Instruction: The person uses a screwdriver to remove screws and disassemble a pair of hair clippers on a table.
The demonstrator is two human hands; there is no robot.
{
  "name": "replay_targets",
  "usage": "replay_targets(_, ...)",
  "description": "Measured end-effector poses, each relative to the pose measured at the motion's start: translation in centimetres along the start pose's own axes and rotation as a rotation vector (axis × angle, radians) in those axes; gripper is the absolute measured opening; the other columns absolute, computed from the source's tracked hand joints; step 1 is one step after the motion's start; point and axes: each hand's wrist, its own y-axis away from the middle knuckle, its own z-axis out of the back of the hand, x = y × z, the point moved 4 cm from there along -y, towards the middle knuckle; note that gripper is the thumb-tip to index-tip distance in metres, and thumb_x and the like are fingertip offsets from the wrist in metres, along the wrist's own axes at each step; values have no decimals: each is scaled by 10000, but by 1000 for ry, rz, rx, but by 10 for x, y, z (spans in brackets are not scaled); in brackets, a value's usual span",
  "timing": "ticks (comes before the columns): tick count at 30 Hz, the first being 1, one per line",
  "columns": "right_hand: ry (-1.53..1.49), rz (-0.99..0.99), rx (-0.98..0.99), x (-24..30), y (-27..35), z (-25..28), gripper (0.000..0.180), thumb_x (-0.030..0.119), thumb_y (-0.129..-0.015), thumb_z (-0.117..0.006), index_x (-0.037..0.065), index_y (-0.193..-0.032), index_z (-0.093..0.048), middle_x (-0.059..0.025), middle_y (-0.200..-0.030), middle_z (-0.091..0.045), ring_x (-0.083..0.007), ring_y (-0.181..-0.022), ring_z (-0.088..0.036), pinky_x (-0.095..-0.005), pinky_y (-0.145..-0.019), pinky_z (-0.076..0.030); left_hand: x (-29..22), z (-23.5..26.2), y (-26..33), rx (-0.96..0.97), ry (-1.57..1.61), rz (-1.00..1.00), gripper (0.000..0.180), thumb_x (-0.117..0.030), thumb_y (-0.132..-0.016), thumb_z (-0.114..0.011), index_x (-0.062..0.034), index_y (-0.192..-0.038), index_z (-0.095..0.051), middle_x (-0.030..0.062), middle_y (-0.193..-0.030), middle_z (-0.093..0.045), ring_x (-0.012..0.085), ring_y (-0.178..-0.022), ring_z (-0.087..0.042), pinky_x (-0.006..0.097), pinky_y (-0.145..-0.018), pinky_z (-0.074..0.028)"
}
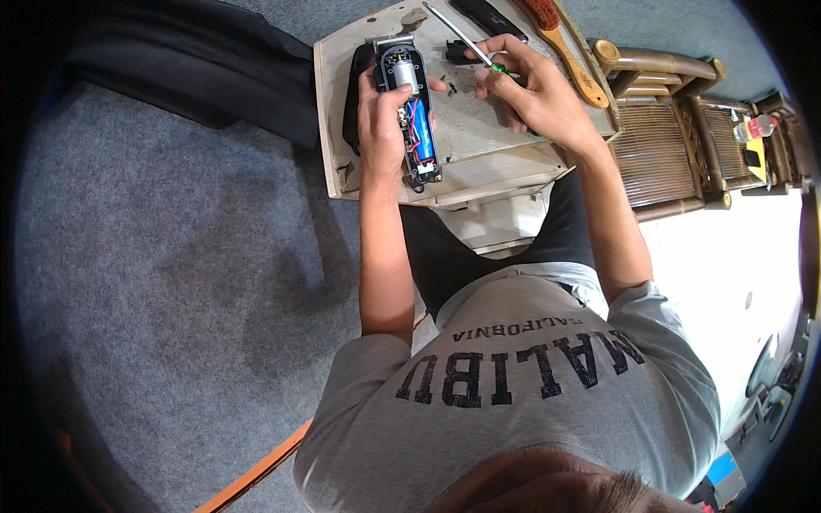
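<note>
My left hand (382,124) is wrapped round an opened hair clipper (413,141) above the table's left part. Inside its black housing show a silver motor (404,75), a blue battery (422,128) and thin red wires; a metal blade sits at the far end. My left thumb rests near the motor. My right hand (534,90) grips a screwdriver (466,41) with a green handle, its shaft pointing far left, away from the clipper. A small black part (459,53) lies on the table just beyond my right fingers. Under the clipper and left hand is a black object (352,103), partly hidden.
On the wooden table (479,175) lie a wooden-handled brush (575,64) and a dark elongated piece (489,19), far right. Black cloth (205,64) drapes at the left. Bamboo furniture (658,154) stands at the right, with a plastic bottle (753,129) on it.
</note>
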Motion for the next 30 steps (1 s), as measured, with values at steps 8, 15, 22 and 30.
replay_targets(8, 43, 15, 4, -2, -1, 0, 349, 161, -991, -644, 34, -1315, -622, -47, -869, -755, -72, -506, -592, -231, -479, -451, 2, 5, -1, -20, 48, -18, 328, -259, -1058, -516, -46, -1303, -472, 184, -923, -737, 156, -571, -629, 285, -521, -537)
replay_targets(15, 52, 25, 14, -1, -1, 0, 336, 177, -1000, -646, 32, -1302, -626, -48, -865, -759, -70, -506, -601, -227, -476, -456, -1, 6, -2, -45, -12, -9, 320, -340, -1091, -571, -39, -1191, -521, 180, -893, -755, 141, -545, -616, 274, -516, -526)
replay_targets(22, 69, 46, 4, -6, -2, 1, 327, 195, -1002, -661, 29, -1282, -632, -41, -850, -760, -73, -508, -607, -229, -469, -456, -4, 3, -1, -39, -18, -28, 379, -395, -1143, -534, -26, -1214, -584, 201, -986, -784, 152, -602, -669, 267, -572, -545)
replay_targets(30, 61, 40, -89, -3, -5, 0, 382, 311, -1103, -642, 63, -1388, -587, -33, -807, -679, -63, -498, -572, -227, -445, -431, 2, 15, 1, -20, 63, 9, 477, -442, -1153, -492, -4, -1241, -660, 151, -1015, -767, 164, -719, -712, 272, -646, -554)
